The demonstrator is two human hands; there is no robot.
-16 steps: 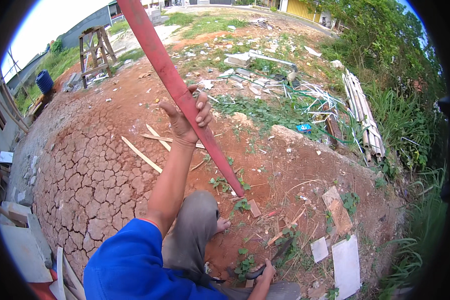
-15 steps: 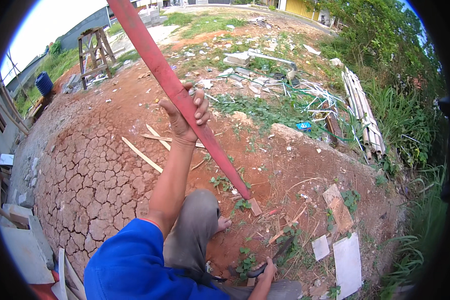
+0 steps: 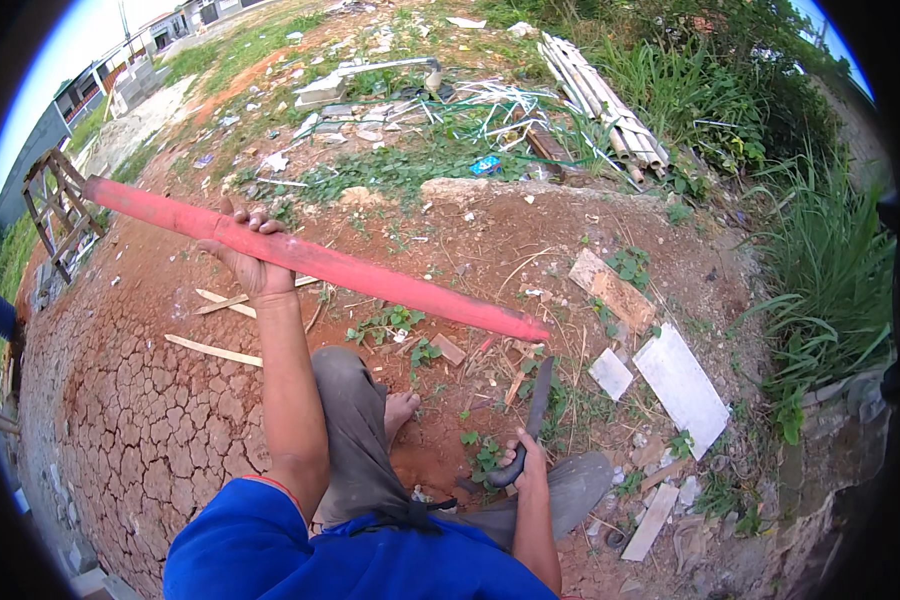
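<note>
My left hand (image 3: 255, 258) grips a long red pole (image 3: 400, 290) across its middle, palm under it and fingers over the top. The pole lies nearly horizontal, sloping down to the right to a tapered end. My right hand (image 3: 528, 458) is closed around the dark curved handle of a machete (image 3: 538, 395), whose blade points up just below the pole's right end. My bent legs and bare foot (image 3: 398, 412) are on red dirt beneath, beside small wood scraps (image 3: 448, 350).
A wooden stand (image 3: 55, 215) is at the left, near cracked soil (image 3: 150, 430) and pale slats (image 3: 210, 348). Bundled poles (image 3: 605, 105) and rubble (image 3: 325, 93) lie behind. Pale boards (image 3: 680, 390) lie at my right, with tall grass (image 3: 820, 290) beyond.
My left hand has moved left and turned the red pole from steep to nearly level. The machete has risen, its blade now more upright. The camera view has swung to the right.
</note>
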